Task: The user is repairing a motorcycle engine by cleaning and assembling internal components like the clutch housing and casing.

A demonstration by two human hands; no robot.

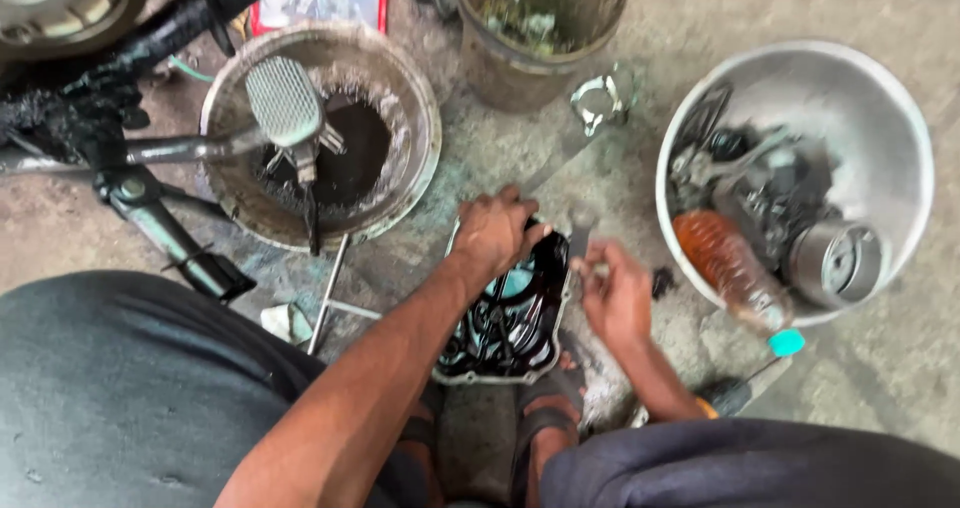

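Your left hand (pixel 492 230) clamps the oily, stiff metal engine cover (pixel 508 318) at its top rim; your right hand (pixel 615 298) pinches a wrench (pixel 580 236)—likely heavy, slippery, so grip the edges.

Concrete floor (pixel 900 388) carries engine cover (pixel 510 318), oily pan (pixel 410 158), white bowl (pixel 890 98).

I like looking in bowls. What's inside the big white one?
The white basin holds a bottle of orange liquid, a grey metal cylinder and dark greasy parts; whatever lies beneath stays hidden.

Stained grey concrete floor (pixel 900 368) in flat daylight, crowded with a bucket (pixel 540 38) and an oily basin (pixel 410 98).
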